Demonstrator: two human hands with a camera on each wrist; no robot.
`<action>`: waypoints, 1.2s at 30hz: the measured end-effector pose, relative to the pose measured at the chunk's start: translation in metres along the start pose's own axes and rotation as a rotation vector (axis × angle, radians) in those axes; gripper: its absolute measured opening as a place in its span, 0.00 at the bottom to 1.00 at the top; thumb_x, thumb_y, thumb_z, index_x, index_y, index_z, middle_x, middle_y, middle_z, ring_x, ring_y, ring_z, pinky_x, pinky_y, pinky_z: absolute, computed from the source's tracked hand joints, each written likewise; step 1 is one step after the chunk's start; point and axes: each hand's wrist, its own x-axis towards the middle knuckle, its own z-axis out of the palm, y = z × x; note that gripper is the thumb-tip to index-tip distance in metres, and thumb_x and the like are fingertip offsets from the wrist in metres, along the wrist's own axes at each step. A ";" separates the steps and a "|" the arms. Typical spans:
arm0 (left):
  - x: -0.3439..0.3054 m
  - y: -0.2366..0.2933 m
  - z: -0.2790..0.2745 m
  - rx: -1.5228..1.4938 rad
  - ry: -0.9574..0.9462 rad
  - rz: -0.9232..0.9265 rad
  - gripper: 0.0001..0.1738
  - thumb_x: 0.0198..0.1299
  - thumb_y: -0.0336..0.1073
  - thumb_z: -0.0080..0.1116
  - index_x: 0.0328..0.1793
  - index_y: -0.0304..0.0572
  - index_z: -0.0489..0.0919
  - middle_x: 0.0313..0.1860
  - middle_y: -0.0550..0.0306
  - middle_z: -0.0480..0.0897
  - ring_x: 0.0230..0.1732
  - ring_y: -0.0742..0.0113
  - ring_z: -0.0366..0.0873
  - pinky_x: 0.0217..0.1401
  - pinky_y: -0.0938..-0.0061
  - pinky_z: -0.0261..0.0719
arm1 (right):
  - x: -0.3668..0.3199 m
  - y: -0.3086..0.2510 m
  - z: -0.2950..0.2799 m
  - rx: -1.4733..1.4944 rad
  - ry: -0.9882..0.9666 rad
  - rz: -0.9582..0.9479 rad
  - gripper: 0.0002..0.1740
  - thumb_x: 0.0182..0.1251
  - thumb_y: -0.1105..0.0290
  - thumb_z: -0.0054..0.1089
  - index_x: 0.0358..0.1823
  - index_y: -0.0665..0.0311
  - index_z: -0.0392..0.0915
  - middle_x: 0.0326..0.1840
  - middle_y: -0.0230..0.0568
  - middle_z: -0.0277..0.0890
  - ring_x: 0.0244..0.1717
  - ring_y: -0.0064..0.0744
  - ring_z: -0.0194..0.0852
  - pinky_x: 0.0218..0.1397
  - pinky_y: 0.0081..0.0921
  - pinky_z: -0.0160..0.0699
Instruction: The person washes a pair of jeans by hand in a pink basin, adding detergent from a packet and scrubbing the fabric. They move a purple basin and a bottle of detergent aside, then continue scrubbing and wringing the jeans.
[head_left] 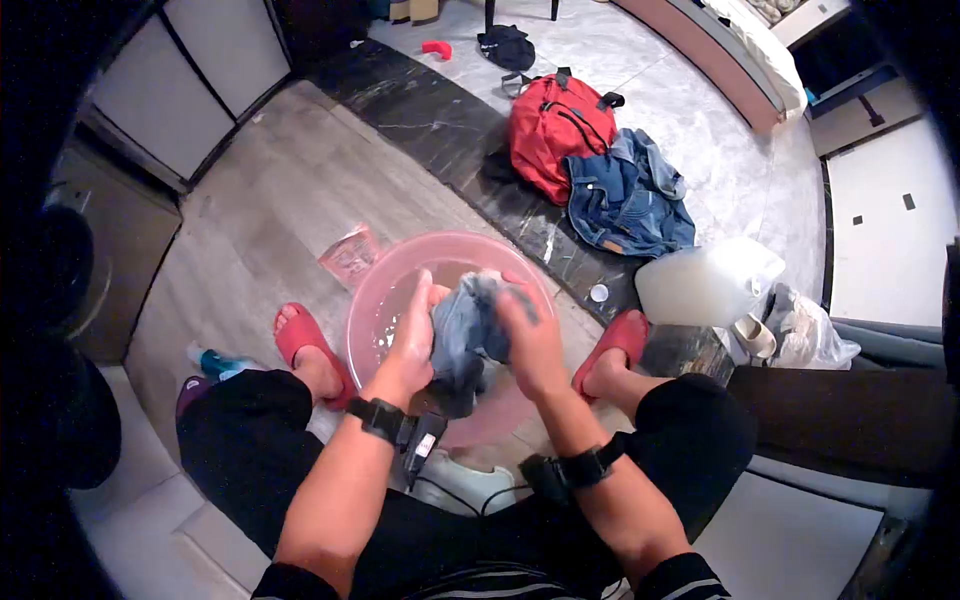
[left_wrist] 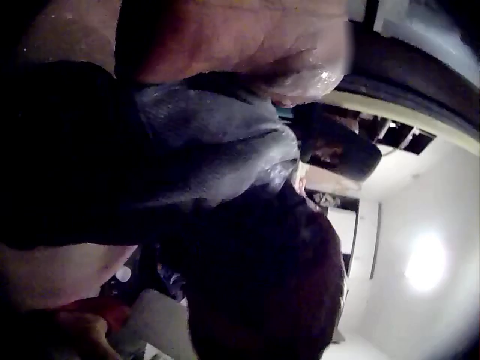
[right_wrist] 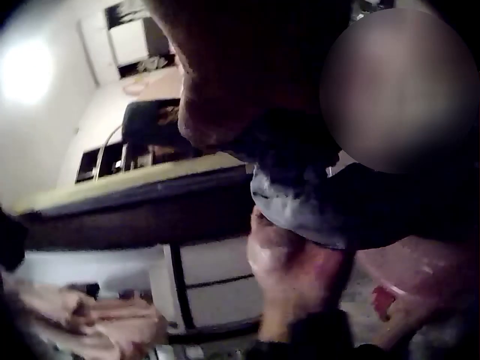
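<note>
Two hands of yours hold one wet cloth in the head view: your left hand (head_left: 408, 338) grips its left side, and your right hand (head_left: 532, 342) grips its right side. The blue-grey cloth (head_left: 460, 335) is bunched between them, its darker end hanging down over the pink basin (head_left: 362, 320). Just beyond your left hand, a pink packet (head_left: 350, 258) lies beside the basin. Farther ahead of your right hand are a red backpack (head_left: 562, 135) and a denim garment (head_left: 628, 205), touching each other on the floor. Out to the right of that hand stands a whitish jug (head_left: 705, 282).

In the left wrist view, the cloth stretches below a glistening part of a hand, its folds shiny; much of it is too dark to read.

In the right wrist view, the cloth rests against a wet hand below it, with the basin to the right of that hand.
</note>
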 end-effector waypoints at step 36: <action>0.004 -0.028 -0.024 -0.136 -0.158 0.024 0.17 0.67 0.45 0.46 0.47 0.40 0.78 0.39 0.56 0.81 0.38 0.65 0.81 0.45 0.69 0.81 | -0.028 0.001 0.026 -0.561 0.086 -0.433 0.22 0.67 0.51 0.46 0.47 0.61 0.77 0.37 0.49 0.79 0.45 0.49 0.77 0.56 0.38 0.73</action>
